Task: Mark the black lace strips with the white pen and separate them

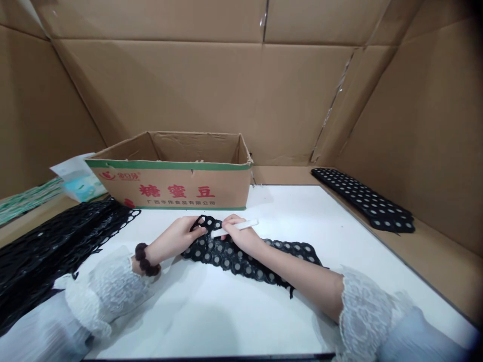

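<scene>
A black sheet with rows of pale round discs [249, 265] lies slantwise on the white table. My left hand [180, 235] pinches its far left corner between thumb and fingers. In my right hand [241, 234] is a white pen-like stick [247, 224], held like a pencil. The stick's lower left end meets the sheet close to my left thumb. My right forearm passes over the sheet and hides part of its right half. Whether the stick's end has a tip or a blade is too small to tell.
Behind my hands stands an open cardboard box [181, 187] with red lettering. Black net-like sheets [56, 246] are piled at left, near a tissue pack [83, 186] and green-white strips [30, 200]. Another disc-filled black sheet [362, 200] lies at right. Cardboard walls [211, 90] surround the table [181, 317].
</scene>
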`<state>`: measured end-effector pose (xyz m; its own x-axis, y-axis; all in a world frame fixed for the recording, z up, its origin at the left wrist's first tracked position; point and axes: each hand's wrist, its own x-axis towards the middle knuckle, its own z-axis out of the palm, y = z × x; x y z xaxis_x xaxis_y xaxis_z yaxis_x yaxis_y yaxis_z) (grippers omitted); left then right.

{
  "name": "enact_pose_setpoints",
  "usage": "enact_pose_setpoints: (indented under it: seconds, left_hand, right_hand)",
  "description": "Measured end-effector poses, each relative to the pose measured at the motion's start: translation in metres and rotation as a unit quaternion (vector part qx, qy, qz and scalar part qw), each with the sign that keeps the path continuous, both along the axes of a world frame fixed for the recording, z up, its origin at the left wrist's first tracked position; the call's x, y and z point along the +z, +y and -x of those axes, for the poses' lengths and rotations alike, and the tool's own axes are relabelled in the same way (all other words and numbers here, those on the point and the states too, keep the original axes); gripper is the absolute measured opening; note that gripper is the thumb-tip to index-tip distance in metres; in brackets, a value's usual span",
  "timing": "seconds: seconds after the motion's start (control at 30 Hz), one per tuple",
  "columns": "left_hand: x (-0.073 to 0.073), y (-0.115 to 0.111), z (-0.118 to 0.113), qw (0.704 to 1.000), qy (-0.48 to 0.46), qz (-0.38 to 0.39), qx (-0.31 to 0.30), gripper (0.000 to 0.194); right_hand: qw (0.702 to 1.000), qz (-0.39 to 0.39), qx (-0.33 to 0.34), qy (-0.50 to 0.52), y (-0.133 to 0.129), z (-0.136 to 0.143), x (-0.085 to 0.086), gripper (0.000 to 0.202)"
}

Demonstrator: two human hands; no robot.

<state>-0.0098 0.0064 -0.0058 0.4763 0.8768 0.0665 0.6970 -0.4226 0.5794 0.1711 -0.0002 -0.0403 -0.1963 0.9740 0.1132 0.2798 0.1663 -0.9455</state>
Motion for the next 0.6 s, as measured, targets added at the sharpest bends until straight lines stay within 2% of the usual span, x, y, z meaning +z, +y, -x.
enact_pose_setpoints:
  seconds: [0.17, 0.27, 0.43, 0.6]
  left_hand:
    - [-0.003, 0.002, 0.0, 0.999, -0.01, 0.027, 0.022, 0.023]
    - [-0.005, -0.002, -0.003, 0.999, -0.018, 0.008, 0.027, 0.021]
    - [-0.008, -0.018, -0.013, 0.996, 0.02, -0.07, 0.057, 0.014]
    - [-0.008, -0.033, -0.021, 0.991, 0.067, -0.094, 0.071, 0.013]
  right_hand:
    - [1.0, 0.016, -0.006, 0.009, 0.0, 0.002, 0.001, 0.03]
    - [1.0, 0.006, 0.0, -0.018, -0.002, 0.002, 0.001, 0.032]
    - [0.985, -0.096, -0.003, -0.141, -0.009, 0.002, 0.002, 0.027]
    - [0.958, -0.167, -0.004, -0.233, -0.018, 0.007, 0.0, 0.018]
